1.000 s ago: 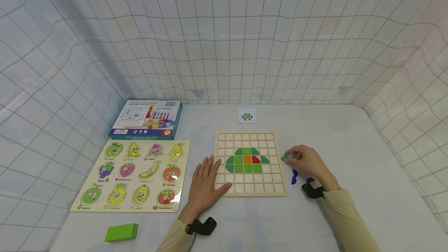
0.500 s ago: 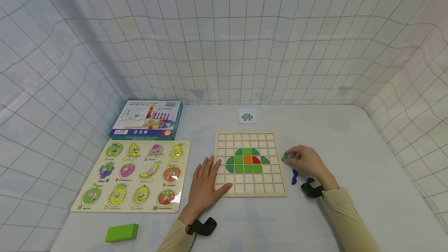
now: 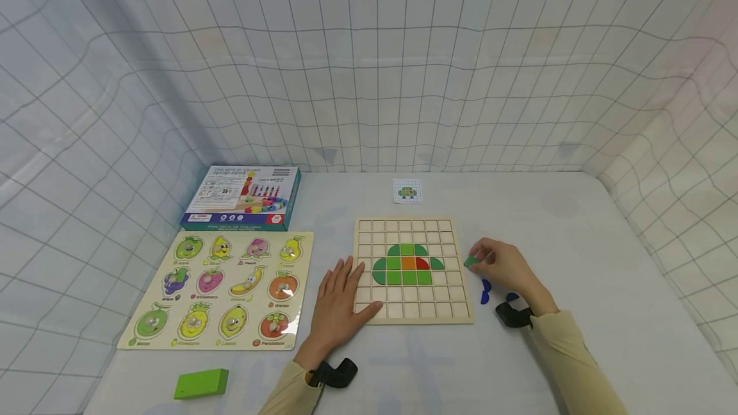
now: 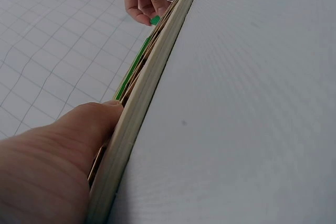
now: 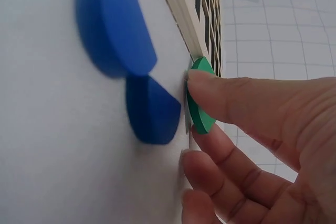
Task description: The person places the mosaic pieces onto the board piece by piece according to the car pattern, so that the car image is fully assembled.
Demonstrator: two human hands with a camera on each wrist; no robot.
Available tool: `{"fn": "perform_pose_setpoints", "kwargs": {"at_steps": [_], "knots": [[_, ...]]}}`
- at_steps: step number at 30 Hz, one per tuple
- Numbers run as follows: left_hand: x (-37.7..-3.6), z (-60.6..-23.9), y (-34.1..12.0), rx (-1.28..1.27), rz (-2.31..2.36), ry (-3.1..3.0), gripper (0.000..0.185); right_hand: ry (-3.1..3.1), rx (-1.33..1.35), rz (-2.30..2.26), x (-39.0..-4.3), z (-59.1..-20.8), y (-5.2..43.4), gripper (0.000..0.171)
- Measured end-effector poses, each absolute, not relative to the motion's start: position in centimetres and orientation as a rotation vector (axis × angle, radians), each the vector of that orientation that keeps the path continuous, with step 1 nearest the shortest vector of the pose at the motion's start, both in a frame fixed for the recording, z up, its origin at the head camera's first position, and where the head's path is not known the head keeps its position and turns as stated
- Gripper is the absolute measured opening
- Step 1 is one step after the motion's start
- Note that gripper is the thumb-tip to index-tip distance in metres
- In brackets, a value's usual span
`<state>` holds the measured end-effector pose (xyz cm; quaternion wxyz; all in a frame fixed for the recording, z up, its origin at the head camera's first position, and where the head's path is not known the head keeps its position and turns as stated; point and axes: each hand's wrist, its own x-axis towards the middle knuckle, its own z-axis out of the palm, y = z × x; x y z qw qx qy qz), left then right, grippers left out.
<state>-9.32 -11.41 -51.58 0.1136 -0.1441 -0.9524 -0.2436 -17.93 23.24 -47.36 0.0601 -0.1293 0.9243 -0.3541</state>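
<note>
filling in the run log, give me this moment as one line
left hand: flat on wooden grid board | right hand: pinches green leaf-shaped wooden piece beside board edge | blue pieces loose on table

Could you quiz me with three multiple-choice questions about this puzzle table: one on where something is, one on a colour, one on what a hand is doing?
1. Where is the small picture card?
A. beyond the grid board
B. on the fruit puzzle
C. under the green block

2. What colour is the piece in the right hand?
A. red
B. green
C. yellow

3. What is the left hand doing?
A. lifting the box
B. hanging in the air
C. resting flat at the board's corner

Answers: 1 A, it lies past the board's far edge. 2 B, the fingers pinch a green piece. 3 C, the palm lies down, thumb on the board.
</note>
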Motion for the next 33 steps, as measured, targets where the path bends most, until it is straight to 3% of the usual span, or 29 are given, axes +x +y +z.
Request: {"fn": "perform_pose_setpoints", "kwargs": {"at_steps": [20, 33], "knots": [[-9.3, -51.5, -11.4, -0.406, -0.705, -2.831, 0.08, 2.83, -0.446, -1.182, -17.1, -47.7, 23.1, 0.01], [-9.3, -51.5, -11.4, -0.413, -0.705, -2.816, 0.08, 2.621, -0.403, -1.366, -16.6, -46.7, 21.4, 0.017]]}}
